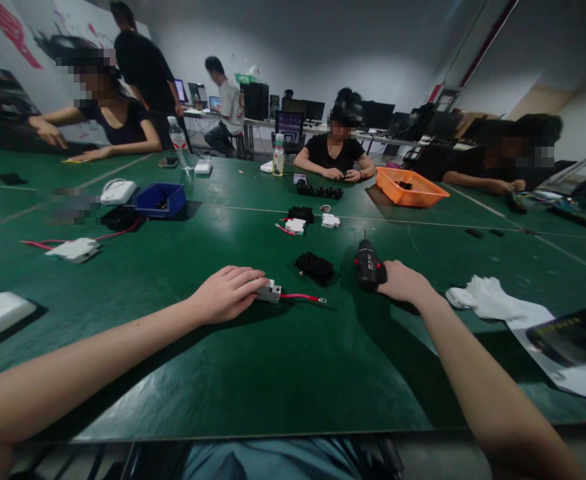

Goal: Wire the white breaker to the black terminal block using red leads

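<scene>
My left hand (pixel 229 293) rests over a white circuit breaker (pixel 273 292) on the green table, its fingers closed around the near part, so much of the breaker is hidden. A short red wire (pixel 300 297) with a metal ring terminal sticks out of it to the right. In my right hand (pixel 400 281) is a black cordless drill (pixel 367 268), its bit pointing away from me. The handle is covered by the hand. Between the two hands, slightly farther off, lies a black block-shaped part (pixel 315 266) with a small shiny piece at its edge.
Farther away lie breakers (pixel 295 227) and a row of black parts (pixel 320 191). An orange bin (pixel 410 188) and a blue bin (pixel 159 201) stand across the table. White gloves (pixel 487 297) lie to the right. Other people sit around the table.
</scene>
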{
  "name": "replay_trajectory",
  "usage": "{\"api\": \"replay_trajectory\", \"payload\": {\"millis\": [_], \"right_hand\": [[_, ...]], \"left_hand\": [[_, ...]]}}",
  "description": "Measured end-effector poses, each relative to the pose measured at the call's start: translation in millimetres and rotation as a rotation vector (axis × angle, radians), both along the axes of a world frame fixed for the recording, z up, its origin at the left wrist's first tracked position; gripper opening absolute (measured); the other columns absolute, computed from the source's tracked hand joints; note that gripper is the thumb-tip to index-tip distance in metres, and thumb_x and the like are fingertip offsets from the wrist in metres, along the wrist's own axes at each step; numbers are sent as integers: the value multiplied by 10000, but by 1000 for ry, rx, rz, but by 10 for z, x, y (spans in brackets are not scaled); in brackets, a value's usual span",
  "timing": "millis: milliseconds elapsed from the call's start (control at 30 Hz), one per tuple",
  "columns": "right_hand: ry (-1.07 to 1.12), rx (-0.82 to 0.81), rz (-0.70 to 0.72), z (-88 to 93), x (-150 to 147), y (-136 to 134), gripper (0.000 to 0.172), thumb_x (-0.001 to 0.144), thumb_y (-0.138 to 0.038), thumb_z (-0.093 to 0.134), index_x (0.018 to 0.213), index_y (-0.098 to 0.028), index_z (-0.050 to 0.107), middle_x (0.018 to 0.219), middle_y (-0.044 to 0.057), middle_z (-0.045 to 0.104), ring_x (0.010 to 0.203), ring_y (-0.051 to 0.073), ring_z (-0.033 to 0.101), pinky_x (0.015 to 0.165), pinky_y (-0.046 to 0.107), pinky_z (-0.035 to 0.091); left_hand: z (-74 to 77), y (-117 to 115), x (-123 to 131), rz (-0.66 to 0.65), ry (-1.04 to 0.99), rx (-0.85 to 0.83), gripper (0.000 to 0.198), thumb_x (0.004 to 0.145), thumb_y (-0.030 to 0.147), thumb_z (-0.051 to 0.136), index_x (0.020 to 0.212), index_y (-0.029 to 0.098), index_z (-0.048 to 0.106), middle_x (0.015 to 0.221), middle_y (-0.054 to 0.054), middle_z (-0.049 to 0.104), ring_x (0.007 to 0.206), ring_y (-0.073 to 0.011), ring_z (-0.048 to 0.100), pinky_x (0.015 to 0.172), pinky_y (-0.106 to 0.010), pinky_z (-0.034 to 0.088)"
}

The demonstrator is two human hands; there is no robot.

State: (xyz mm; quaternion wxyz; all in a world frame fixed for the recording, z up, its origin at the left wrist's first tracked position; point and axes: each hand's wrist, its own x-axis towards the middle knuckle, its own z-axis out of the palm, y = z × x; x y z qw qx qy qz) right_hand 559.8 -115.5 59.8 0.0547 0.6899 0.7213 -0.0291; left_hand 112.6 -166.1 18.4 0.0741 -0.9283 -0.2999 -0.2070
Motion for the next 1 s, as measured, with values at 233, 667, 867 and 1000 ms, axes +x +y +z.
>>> {"api": "replay_trajectory", "payload": {"millis": [233,667,867,1000], "right_hand": [[57,-18,-62,-17,49,38,601,747,-640,650,1087,-145,621,1047,193,701,908,337,684,676,372,480],[1283,155,37,351,-571,-586,360,756,-470,749,997,-219,656,932,51,687,766,191,633,703,313,515],[1551,-359,-16,512,-950,-1195,356,777,-452,723,1007,-180,720,874,71,703,645,150,617,635,278,513],[1507,-565,22,496,-1013,-1303,383,755,-462,757,1012,-178,727,883,77,707,639,145,623,623,280,504]], "left_hand": [[9,54,-26,142,-60,-8,348,950,291,546,1286,202,570,1257,-122,649,1130,-279,623,943,-439,484],[-50,88,-35,268,-10,30,328,989,304,495,1285,164,519,1214,-128,634,974,-227,645,872,-382,487],[-38,83,-48,266,19,41,328,998,275,467,1304,158,486,1230,-125,618,956,-208,628,862,-355,480],[-35,86,-43,267,39,52,334,991,285,486,1302,162,479,1240,-111,612,945,-207,619,856,-353,481]]}}
